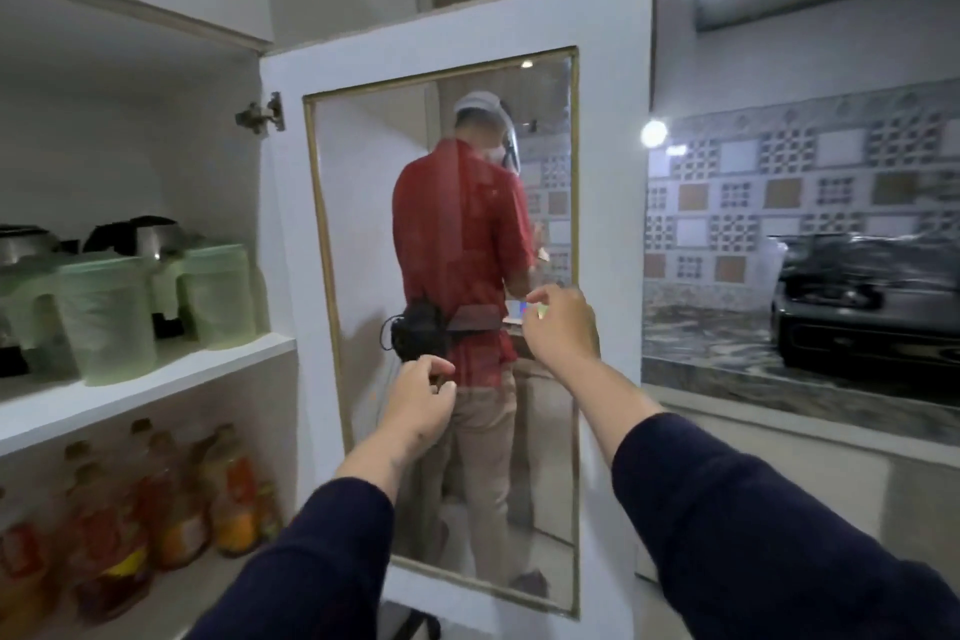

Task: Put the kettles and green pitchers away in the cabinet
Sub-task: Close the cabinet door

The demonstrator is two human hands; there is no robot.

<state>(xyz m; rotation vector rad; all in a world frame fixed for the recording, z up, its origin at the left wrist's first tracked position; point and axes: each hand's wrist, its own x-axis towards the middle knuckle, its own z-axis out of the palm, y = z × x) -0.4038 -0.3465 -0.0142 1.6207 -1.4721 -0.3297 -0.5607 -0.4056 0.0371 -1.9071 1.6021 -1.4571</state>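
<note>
Pale green pitchers point(106, 320) point(221, 294) stand on the middle shelf point(156, 382) of the open white cabinet at the left. Steel kettles with black tops point(156, 237) point(23, 242) sit behind them. The cabinet's glass-panelled door point(613, 130) stands open in front of me. My left hand point(421, 398) hovers before the lower glass, fingers curled and apart, holding nothing. My right hand point(558, 325) is raised near the door's right frame, fingers loosely pinched with nothing visible in them.
Several bottles of oil and sauce point(156, 499) fill the lower shelf. Through the glass a person in a red shirt point(460, 244) stands with their back to me. A tiled wall, a stone counter point(727, 343) and a dark stove point(862, 296) lie to the right.
</note>
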